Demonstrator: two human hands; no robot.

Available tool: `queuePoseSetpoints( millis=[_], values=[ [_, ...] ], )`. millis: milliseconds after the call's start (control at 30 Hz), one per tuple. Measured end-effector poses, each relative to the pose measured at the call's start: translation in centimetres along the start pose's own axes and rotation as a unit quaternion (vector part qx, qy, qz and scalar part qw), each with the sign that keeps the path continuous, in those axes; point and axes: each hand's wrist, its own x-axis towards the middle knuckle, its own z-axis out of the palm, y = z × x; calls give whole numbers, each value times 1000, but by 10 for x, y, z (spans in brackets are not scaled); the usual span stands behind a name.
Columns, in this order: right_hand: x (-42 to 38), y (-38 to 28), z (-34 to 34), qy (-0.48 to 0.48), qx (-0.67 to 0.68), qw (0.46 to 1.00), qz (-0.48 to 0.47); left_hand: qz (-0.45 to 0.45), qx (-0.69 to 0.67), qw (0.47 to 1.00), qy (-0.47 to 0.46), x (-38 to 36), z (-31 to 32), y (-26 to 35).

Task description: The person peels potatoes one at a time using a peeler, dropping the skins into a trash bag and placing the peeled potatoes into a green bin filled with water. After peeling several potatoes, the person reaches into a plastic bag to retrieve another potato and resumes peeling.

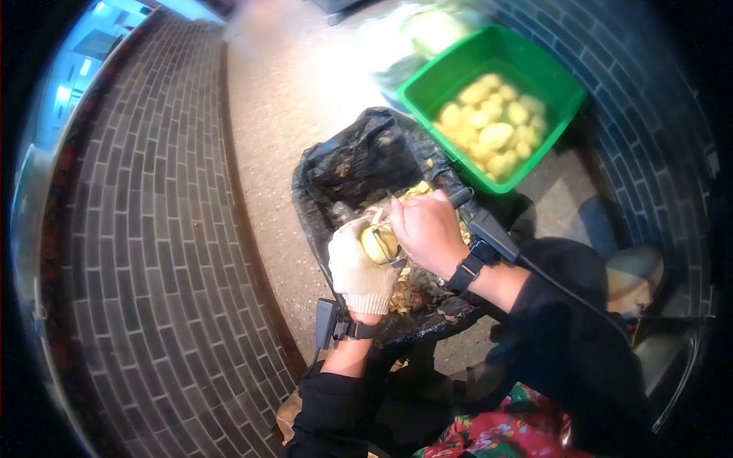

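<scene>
My left hand (357, 263), in a pale knitted glove, is wrapped round a yellow peeled-looking potato (379, 244). Bare and closed, my right hand (429, 231) grips a peeler (397, 260), whose thin metal part lies against the potato's right side. Most of the peeler's handle is hidden by my fingers. Both hands are over a black plastic bag (359, 156), spread open, with peelings (403, 296) inside it.
A green tub (502, 185) of yellow potatoes stands beyond the bag to the right. Behind it lies a pale plastic bag (389, 49). Brick walls (164, 206) rise on both sides of the speckled floor (263, 114). A shoe (635, 278) shows at right.
</scene>
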Motion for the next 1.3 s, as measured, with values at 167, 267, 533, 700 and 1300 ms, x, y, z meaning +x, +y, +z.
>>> queuePoseSetpoints(
  millis=[167,267,533,700,1300],
  values=[
    [7,35,14,24,-53,998,-19,18,-23,994,102,1,-6,17],
    [12,43,18,29,-100,994,9,112,-42,988,96,5,-15,23],
    [19,8,-11,26,0,1000,0,63,0,996,66,7,-5,5],
    [17,5,-11,46,9,998,-30,70,34,994,83,4,-3,6],
    [28,7,-26,-73,71,992,-68,209,-79,971,88,5,-15,0]
  ],
)
